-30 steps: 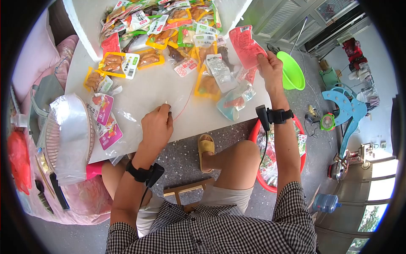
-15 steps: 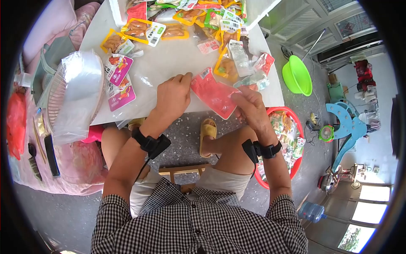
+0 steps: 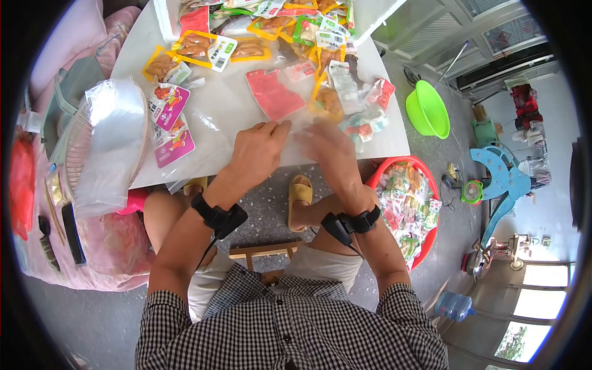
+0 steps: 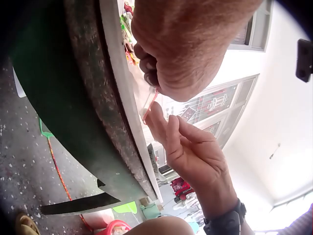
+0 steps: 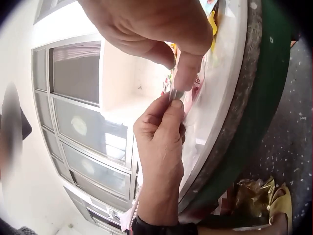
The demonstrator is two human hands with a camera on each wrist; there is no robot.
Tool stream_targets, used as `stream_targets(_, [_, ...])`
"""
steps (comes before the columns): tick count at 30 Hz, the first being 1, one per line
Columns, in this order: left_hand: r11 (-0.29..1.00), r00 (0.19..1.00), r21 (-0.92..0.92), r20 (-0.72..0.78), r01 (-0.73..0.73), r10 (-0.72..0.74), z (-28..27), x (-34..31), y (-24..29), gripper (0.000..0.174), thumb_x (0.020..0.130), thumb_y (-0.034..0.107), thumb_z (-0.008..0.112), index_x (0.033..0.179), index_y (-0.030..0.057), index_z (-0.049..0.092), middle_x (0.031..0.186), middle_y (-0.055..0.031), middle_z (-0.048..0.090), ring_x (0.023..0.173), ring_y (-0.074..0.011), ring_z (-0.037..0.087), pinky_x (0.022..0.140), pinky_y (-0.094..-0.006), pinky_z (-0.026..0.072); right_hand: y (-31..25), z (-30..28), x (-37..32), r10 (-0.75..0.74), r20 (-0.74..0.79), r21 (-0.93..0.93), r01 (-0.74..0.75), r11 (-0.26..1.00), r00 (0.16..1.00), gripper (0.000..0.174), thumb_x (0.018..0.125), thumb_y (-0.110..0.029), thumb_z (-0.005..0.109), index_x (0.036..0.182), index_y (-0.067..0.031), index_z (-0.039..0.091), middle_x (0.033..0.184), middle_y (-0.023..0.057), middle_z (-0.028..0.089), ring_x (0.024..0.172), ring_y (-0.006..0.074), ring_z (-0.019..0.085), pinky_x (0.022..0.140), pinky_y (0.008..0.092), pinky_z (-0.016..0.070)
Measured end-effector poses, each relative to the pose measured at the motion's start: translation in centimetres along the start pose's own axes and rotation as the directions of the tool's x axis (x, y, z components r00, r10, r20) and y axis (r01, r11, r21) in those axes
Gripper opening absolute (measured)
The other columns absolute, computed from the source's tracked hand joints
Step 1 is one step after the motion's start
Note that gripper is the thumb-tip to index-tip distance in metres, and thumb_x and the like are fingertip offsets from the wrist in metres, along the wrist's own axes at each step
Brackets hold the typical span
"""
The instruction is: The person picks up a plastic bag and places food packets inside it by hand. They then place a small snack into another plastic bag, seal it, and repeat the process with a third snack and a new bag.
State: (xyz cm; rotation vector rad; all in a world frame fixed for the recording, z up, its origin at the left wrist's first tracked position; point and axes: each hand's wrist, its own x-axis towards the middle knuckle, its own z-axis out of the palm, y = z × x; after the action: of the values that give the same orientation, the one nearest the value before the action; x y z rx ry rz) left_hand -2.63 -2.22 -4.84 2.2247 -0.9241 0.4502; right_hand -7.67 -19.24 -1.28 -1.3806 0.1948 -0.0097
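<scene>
My left hand [image 3: 256,148] is over the table's near edge, its thumb and forefinger pinching a small clear strip [image 5: 174,95] in the right wrist view. My right hand [image 3: 332,151] is blurred in the head view, just to the right of it. In the left wrist view the right hand [image 4: 195,154] has loose fingers, thumb apart from the forefinger. Its forefinger reaches to the strip's end in the right wrist view. A red flat packet [image 3: 274,95] lies on the white table [image 3: 216,117], beyond the left fingertips. Yellow-edged food packets [image 3: 327,102] lie to its right.
A white box [image 3: 163,21] full of packets stands at the back. Two purple packets [image 3: 175,148] and a clear-bag-covered basket [image 3: 111,142] are at left. A red basin [image 3: 422,250] of packets sits on the floor at right, below a green basin [image 3: 428,111].
The right hand brought the red packet from the right side to the middle and let it go on the table. That hand has since moved left, close to the left hand.
</scene>
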Motion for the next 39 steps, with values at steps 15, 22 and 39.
stream_targets(15, [1.0, 0.996, 0.015, 0.085, -0.018, 0.017, 0.2, 0.3, 0.4, 0.027, 0.075, -0.001, 0.056, 0.102, 0.0004, 0.059, 0.077, -0.0127, 0.058, 0.071, -0.0294, 0.059, 0.059, -0.0389, 0.0482, -5.0, -18.5, 11.0, -0.274, -0.508, -0.858, -0.452, 0.243, 0.817, 0.076, 0.06, -0.064, 0.066, 0.092, 0.0051, 0.065, 0.091, 0.022, 0.066, 0.087, 0.0325, 0.065, 0.077, 0.0396, 0.0497])
stream_targets(22, [1.0, 0.994, 0.017, 0.102, -0.026, 0.024, 0.6, 0.2, 0.3, 0.028, 0.074, -0.001, 0.057, 0.103, 0.0007, 0.058, 0.078, -0.0119, 0.058, 0.072, -0.0289, 0.06, 0.059, -0.0381, 0.0484, -5.8, -14.8, 14.4, -0.12, -0.401, -0.915, -0.404, -0.006, 0.908, 0.063, 0.061, -0.055, 0.066, 0.095, -0.0018, 0.068, 0.096, 0.017, 0.067, 0.094, 0.0318, 0.064, 0.079, 0.037, 0.0498])
stream_targets(39, [0.999, 0.999, -0.033, -0.01, 0.031, -0.031, 0.2, -0.1, -0.1, 0.024, 0.077, 0.002, 0.059, 0.101, 0.002, 0.06, 0.078, -0.0126, 0.061, 0.07, -0.0302, 0.06, 0.059, -0.0384, 0.0485, -7.2, -20.2, 9.7, -0.403, -0.504, -0.677, -0.061, 0.733, 0.764, 0.02, 0.08, -0.01, 0.051, 0.085, 0.0055, 0.063, 0.076, 0.0128, 0.065, 0.057, 0.0183, 0.063, 0.051, 0.026, 0.053])
